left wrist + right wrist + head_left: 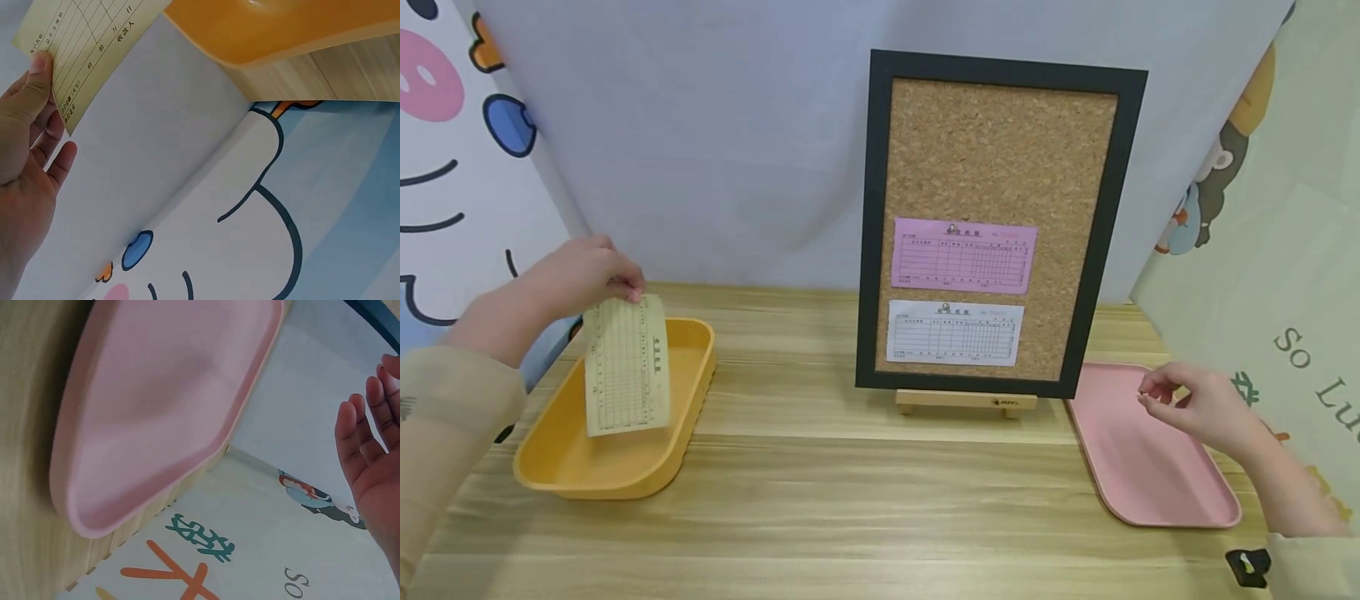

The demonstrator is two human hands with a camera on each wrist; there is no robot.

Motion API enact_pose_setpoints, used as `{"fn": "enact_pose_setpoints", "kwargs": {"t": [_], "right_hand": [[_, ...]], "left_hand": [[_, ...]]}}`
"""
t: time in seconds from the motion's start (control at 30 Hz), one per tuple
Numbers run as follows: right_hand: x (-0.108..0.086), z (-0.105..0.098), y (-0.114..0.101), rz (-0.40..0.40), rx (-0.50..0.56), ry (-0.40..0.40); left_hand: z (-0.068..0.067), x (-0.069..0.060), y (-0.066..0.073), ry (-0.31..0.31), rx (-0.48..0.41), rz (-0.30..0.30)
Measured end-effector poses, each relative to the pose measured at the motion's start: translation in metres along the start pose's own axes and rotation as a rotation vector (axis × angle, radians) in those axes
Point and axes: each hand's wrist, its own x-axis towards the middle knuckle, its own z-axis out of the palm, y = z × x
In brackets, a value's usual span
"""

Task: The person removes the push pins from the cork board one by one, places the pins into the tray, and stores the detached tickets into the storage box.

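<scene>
The left hand [587, 273] reaches in from the left side, with the wrist bent and the fingers pointing down. Its thumb and fingers pinch the top end of a thin, pale yellow paper slip with printed lines [628, 375]. The slip hangs down over a deep yellow tray with round corners [647, 483]. I can't tell if its low end touches the tray.

The right hand [1206, 408] is up over a flat pink tray with round corners [1138, 475]. Its arm comes from the low right, and its fingers bend toward the thumb. The thumb and first finger are close at the tips. I can't tell if they hold something tiny.

Between the hands stands a cork board with a black frame [1000, 150].
</scene>
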Motion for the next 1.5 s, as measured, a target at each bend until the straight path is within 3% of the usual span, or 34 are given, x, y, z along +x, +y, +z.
{"fn": "enact_pose_setpoints", "kwargs": {"t": [0.27, 0.5, 0.63, 0.87, 1.1, 1.33, 1.5], "right_hand": [[-0.01, 0.011, 0.011, 0.035, 0.047, -0.085], [-0.017, 0.019, 0.022, -0.005, 0.076, -0.149], [-0.022, 0.023, 0.029, -0.01, 0.081, -0.183], [-0.027, 0.026, 0.036, 0.057, 0.077, -0.255], [-0.027, 0.029, 0.04, 0.157, 0.051, -0.334], [-0.026, 0.031, 0.044, 0.205, 0.063, -0.392], [-0.026, 0.032, 0.049, 0.218, 0.09, -0.41]], "left_hand": [[0.027, -0.007, -0.001, -0.019, -0.011, 0.014], [0.047, -0.01, 0.0, -0.055, -0.013, 0.078], [0.057, -0.011, -0.001, -0.088, -0.04, 0.08], [0.073, -0.01, -0.005, -0.111, -0.052, 0.095], [0.08, -0.01, -0.001, -0.123, 0.005, 0.117], [0.082, -0.01, 0.003, -0.184, 0.009, 0.078], [0.077, -0.007, 0.005, -0.155, -0.034, 0.064]]}}
